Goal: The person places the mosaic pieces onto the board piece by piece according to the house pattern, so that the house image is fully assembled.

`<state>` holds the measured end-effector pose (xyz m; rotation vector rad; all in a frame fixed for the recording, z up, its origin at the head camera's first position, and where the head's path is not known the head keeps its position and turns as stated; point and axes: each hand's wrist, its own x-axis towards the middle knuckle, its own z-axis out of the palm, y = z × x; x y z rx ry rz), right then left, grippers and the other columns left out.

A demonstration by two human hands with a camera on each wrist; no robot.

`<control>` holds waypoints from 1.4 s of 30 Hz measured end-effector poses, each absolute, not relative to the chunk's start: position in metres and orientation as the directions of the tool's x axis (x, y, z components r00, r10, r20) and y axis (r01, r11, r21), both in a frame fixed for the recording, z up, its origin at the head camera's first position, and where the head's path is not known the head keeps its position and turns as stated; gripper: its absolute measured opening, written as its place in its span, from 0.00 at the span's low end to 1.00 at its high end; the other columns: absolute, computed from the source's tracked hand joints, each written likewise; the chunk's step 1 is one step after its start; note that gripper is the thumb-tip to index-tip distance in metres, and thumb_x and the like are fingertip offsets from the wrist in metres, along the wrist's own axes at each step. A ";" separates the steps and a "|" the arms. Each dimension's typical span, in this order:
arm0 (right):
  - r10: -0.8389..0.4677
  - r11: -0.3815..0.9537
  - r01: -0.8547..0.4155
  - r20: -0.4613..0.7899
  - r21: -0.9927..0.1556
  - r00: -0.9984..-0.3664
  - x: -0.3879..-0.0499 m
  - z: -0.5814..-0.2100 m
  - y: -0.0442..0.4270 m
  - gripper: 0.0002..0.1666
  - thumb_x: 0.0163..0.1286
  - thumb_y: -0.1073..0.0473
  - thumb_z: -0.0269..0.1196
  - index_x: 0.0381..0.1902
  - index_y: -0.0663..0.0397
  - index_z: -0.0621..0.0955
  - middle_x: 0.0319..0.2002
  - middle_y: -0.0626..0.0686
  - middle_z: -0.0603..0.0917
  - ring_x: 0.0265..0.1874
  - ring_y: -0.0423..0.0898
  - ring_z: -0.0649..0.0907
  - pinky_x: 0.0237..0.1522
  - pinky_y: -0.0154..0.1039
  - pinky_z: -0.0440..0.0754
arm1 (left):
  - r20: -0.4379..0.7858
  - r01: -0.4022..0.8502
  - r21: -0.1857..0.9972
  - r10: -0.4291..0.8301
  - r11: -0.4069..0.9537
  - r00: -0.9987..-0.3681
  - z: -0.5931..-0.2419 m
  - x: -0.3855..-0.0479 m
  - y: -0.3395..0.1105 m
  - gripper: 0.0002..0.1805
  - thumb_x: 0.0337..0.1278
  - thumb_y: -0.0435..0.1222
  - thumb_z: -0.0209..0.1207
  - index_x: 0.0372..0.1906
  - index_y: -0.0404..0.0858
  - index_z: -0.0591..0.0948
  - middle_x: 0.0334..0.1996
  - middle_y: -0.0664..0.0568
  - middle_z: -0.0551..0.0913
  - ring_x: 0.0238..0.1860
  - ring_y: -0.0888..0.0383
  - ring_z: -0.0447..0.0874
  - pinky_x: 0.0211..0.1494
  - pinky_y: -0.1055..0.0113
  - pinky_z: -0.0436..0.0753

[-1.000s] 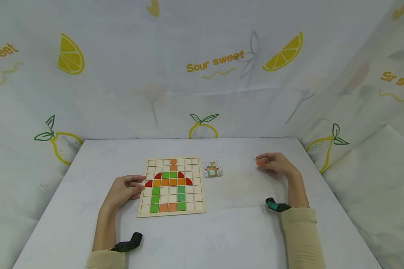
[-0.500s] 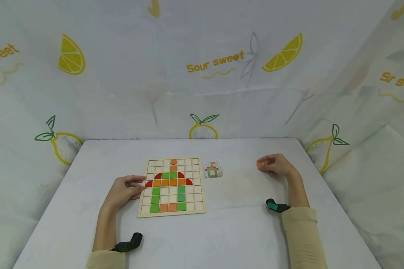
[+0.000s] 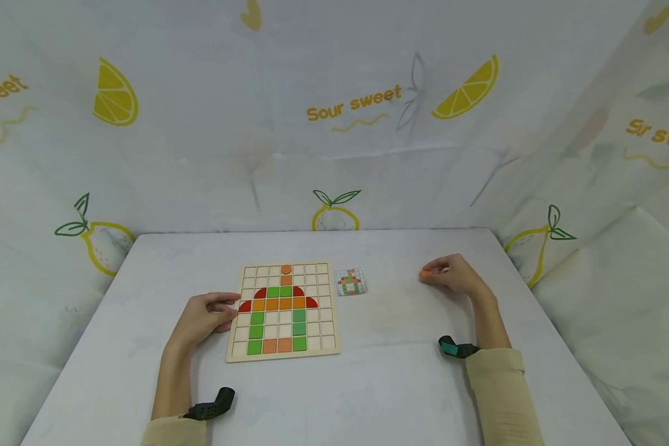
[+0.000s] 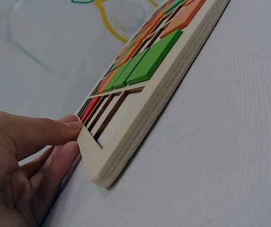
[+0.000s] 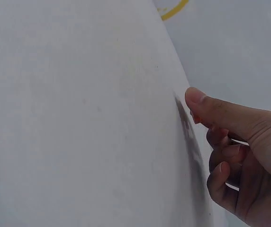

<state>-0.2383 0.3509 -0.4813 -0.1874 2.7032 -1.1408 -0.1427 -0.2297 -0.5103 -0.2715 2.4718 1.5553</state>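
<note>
In the head view, a wooden grid board [image 3: 327,310] lies flat with green, orange and red tiles set in its cells. My left hand [image 3: 203,319] rests at the board's left edge. The left wrist view shows that hand's thumb [image 4: 55,131] and fingertips touching the rim. Over the right part of the table, my right hand [image 3: 451,275] pinches a small orange tile [image 3: 424,273] between thumb and fingers. Only a bit of this orange tile [image 5: 196,118] shows in the right wrist view; the thumb and fingers hide its outline.
A small printed card [image 3: 350,281] with a coloured grid pattern lies just right of the board. White cloth covers the table [image 3: 390,396]. A white curtain with lemon prints [image 3: 212,124] rises behind the far edge.
My right hand has shifted slightly left, with the orange tile kept in its pinch. The left hand and the board stay in place.
</note>
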 end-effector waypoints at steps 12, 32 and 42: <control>-0.322 0.670 -0.217 -0.013 -0.710 -0.947 -0.247 -0.461 0.280 0.16 0.69 0.56 0.77 0.50 0.58 0.90 0.43 0.58 0.84 0.23 0.42 0.75 0.24 0.34 0.75 | -0.263 -0.256 0.868 -0.044 0.426 -0.964 -0.511 -0.143 -0.230 0.24 0.69 0.34 0.68 0.68 0.37 0.84 0.49 0.43 0.86 0.42 0.56 0.85 0.40 0.72 0.91; -0.445 0.554 -0.352 0.088 -0.754 -0.891 -0.262 -0.458 0.158 0.17 0.70 0.56 0.77 0.53 0.56 0.91 0.51 0.58 0.92 0.27 0.48 0.81 0.32 0.31 0.81 | -0.264 -0.254 0.871 -0.034 0.420 -0.964 -0.513 -0.144 -0.232 0.25 0.68 0.34 0.69 0.68 0.36 0.84 0.48 0.44 0.86 0.41 0.58 0.85 0.39 0.72 0.91; -0.485 0.532 -0.323 0.032 -0.783 -0.874 -0.269 -0.476 0.111 0.17 0.71 0.55 0.77 0.54 0.55 0.91 0.53 0.57 0.92 0.37 0.46 0.83 0.37 0.30 0.83 | -0.257 -0.247 0.872 -0.034 0.424 -0.966 -0.515 -0.144 -0.232 0.24 0.68 0.34 0.69 0.67 0.36 0.84 0.47 0.44 0.87 0.41 0.57 0.86 0.39 0.72 0.91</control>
